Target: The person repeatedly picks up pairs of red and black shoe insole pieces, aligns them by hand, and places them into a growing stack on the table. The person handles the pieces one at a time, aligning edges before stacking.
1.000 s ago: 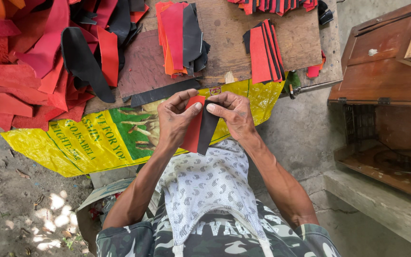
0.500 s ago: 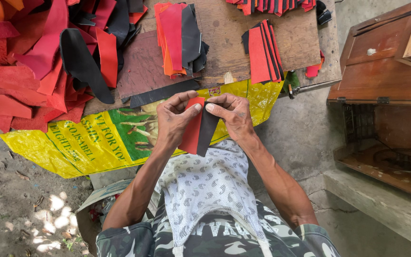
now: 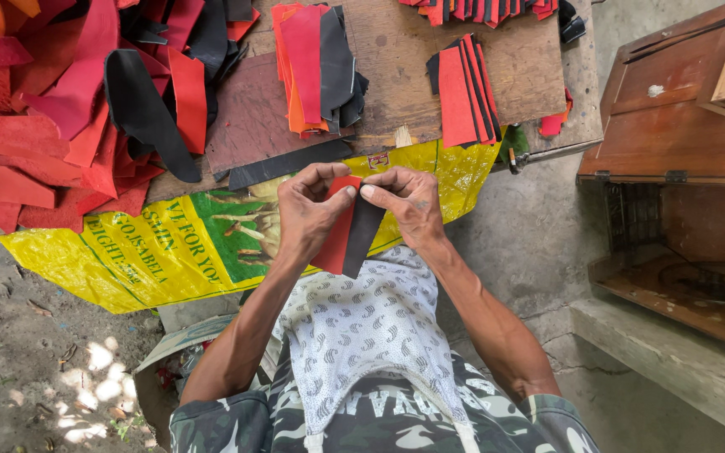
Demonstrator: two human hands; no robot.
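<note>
Holding: both hands meet at the middle of the view and pinch one pair of leather strips between them.
Left hand [image 3: 308, 214]: closed on the red strip [image 3: 337, 235], thumb on its upper part, fingers curled behind it.
Right hand [image 3: 409, 205]: closed on the black strip [image 3: 362, 239], thumb and forefinger pressing its top edge.
Strips: red one at 9 o'clock of the black one, touching along their long edges, both hanging toward 6 o'clock from the fingertips, above a patterned white cloth [image 3: 371, 335] on the lap.
Surface: a wooden board [image 3: 396, 50] lies at 12 o'clock of the hands, with a yellow and green sack [image 3: 161, 252] spread under its near edge.
On the board: a stack of orange, red and black pieces [image 3: 316, 67] at 12 o'clock, a smaller red and black stack [image 3: 463, 92] at 1 o'clock.
Heap: loose red and black scraps [image 3: 69, 109] at 10 o'clock, well apart from the hands.
Tool: a metal tool [image 3: 547, 153] at 2 o'clock, by the sack's corner; its kind cannot be told.
Room: bare dirt ground [image 3: 27, 369] at 8 o'clock, a brown wooden box [image 3: 673, 134] at 3 o'clock, a concrete ledge [image 3: 673, 352] at 4 o'clock.
</note>
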